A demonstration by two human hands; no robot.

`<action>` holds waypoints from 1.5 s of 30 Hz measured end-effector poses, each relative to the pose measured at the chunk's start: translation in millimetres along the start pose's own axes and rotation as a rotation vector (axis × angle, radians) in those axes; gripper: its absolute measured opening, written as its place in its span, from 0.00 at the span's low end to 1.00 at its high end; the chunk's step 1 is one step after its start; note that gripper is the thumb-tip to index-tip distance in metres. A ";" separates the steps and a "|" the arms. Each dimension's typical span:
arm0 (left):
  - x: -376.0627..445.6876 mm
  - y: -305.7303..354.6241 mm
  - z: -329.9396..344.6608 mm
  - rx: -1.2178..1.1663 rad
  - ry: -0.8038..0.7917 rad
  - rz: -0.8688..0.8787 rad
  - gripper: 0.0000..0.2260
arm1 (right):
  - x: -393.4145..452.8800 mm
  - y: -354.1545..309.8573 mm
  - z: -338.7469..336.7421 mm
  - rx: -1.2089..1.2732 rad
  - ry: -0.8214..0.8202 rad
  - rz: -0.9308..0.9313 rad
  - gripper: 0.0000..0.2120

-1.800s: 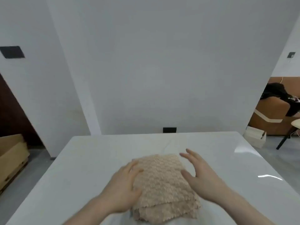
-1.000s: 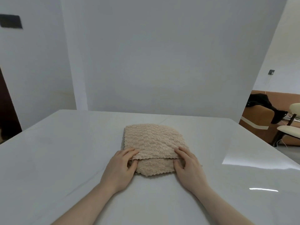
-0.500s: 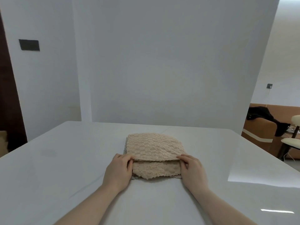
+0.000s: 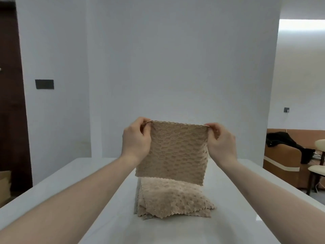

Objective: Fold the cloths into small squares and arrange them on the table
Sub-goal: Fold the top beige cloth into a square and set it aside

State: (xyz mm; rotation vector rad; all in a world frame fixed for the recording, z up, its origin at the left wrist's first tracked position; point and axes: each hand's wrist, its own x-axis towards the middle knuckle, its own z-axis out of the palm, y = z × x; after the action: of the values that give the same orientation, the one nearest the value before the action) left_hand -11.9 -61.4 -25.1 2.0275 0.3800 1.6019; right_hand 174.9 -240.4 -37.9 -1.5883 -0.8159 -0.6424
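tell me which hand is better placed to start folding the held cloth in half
Neither clearly: left hand and right hand pinch the cloth at opposite top corners, level, above the pile. Either could carry its corner across.

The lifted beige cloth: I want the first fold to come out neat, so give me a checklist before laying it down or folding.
1. Left hand pinches the top left corner: ok.
2. Right hand pinches the top right corner: ok.
3. Lifted cloth hangs flat, top edge taut: ok.
4. Its bottom edge clears the pile of cloths: ok.
5. Bare table beside the pile for folding: ok.
6. Number of cloths left in the pile: cannot tell.
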 end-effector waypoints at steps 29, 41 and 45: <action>-66.9 -62.0 -15.7 0.270 -0.509 -0.556 0.11 | -71.4 57.9 1.4 -0.234 -0.433 0.244 0.03; -108.9 -64.0 -39.1 0.152 -0.601 -0.537 0.05 | -108.7 52.7 -30.7 -0.267 -0.560 0.116 0.11; -143.4 -66.7 -56.5 0.284 -0.683 -0.418 0.05 | -143.6 47.7 -51.7 -0.302 -0.641 0.103 0.11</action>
State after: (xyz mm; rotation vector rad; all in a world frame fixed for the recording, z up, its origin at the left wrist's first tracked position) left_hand -96.8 -68.3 -169.9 2.3502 0.7282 0.5800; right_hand 127.8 -317.2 -170.0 -2.1435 -1.1274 -0.1718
